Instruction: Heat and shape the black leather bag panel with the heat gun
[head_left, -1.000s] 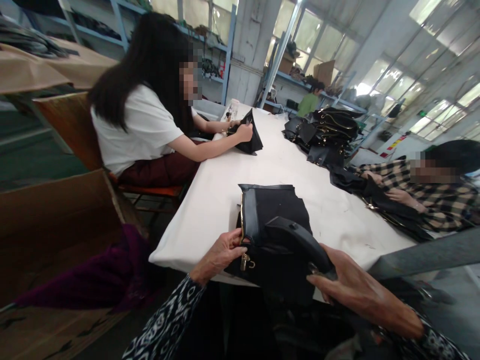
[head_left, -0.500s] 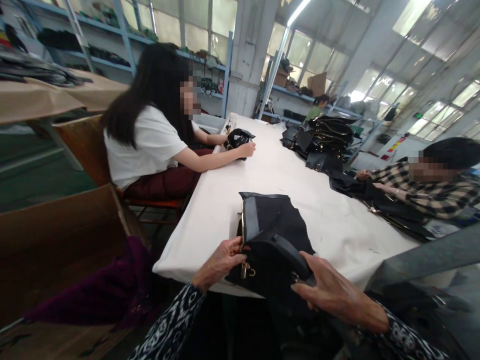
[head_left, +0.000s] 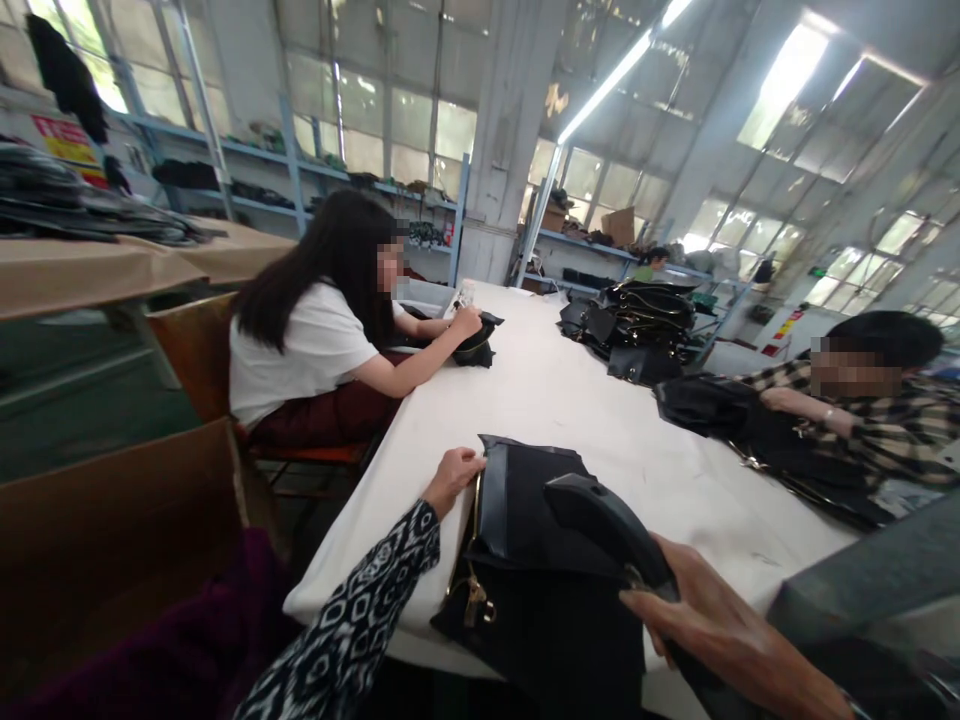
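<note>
A black fabric bag piece with a gold zipper along its left edge lies on the white-covered table in front of me. My left hand pinches its upper left edge between thumb and fingers. A gold zipper pull and a small hook hang near the lower left of the piece. My right hand is closed round a thick, curved black strap with a metal fitting. The strap arches over the right part of the bag piece, its far end raised toward the middle.
A co-worker in a white shirt handles a black piece at the left table edge. Across sits another in a checked shirt. Black bags are piled at the back. A cardboard box and a slanted grey beam flank me.
My left hand has moved up along the zipper edge to the upper corner. My right hand has shifted right and down with the strap, and the bag piece lies more spread out.
</note>
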